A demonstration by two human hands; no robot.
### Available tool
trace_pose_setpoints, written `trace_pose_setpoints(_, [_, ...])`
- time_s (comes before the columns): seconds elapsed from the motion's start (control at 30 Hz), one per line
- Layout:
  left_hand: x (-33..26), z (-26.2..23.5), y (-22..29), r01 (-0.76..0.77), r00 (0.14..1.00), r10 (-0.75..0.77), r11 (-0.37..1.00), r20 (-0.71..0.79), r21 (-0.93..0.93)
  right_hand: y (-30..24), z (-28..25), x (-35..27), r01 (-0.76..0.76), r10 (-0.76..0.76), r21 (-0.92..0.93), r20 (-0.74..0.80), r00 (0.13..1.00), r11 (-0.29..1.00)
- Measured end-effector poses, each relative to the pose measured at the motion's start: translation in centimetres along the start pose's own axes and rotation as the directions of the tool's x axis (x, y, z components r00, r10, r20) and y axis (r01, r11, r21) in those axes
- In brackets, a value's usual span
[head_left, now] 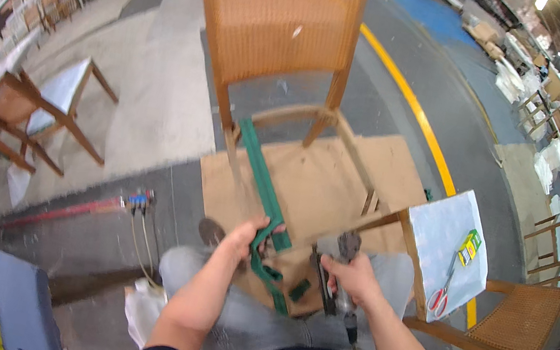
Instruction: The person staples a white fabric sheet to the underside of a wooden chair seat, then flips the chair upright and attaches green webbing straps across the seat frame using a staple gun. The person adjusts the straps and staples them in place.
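A wooden chair frame (357, 160) with a woven cane back (283, 29) stands before me, its seat opening bare. A green webbing strap (262, 170) runs along the left side rail toward me. My left hand (243, 239) is closed on the strap near the front rail, and its loose end hangs folded over my lap. My right hand (356, 278) grips a dark staple gun (348, 246) just right of the strap, apart from it. A short green webbing piece (299, 289) lies between my hands.
Brown cardboard (394, 165) lies under the frame. At right, a chair with a pale seat (441, 218) carries red-handled scissors (439, 300) and a yellow-green box (468, 248). Another chair (57, 98) lies at left, near a red bar with hoses (75, 212). A grey padded surface (14, 278) is lower left.
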State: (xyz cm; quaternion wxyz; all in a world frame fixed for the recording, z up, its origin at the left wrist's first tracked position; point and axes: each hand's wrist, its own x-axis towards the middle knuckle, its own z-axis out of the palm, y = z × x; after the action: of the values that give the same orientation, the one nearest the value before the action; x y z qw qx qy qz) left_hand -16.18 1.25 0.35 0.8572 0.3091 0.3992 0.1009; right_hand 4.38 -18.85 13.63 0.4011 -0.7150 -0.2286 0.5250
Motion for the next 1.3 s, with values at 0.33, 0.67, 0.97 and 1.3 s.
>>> trace_pose_setpoints(0.33, [1.2,-0.9,0.6,0.042,0.998,-0.043,0.999,0.034,0.034,1.1,4.2,4.3,-0.123,0.131,-0.119,0.069,0.989,0.985])
trace_pose_setpoints(0.67, [1.3,-0.7,1.2,0.058,0.998,-0.058,0.998,-0.032,-0.008,1.6,5.1,6.4,-0.110,0.134,-0.278,0.067,0.989,0.954])
trace_pose_setpoints(0.97, [1.6,-0.8,1.2,0.055,0.997,-0.056,0.998,-0.047,-0.025,1.1,6.4,5.7,-0.081,0.102,-0.317,0.049,0.994,0.945])
trace_pose_setpoints(1.3, [2.2,-1.4,0.6,0.060,0.998,-0.060,0.997,-0.015,-0.051,1.3,8.1,5.0,-0.073,0.108,-0.314,0.095,0.990,0.947])
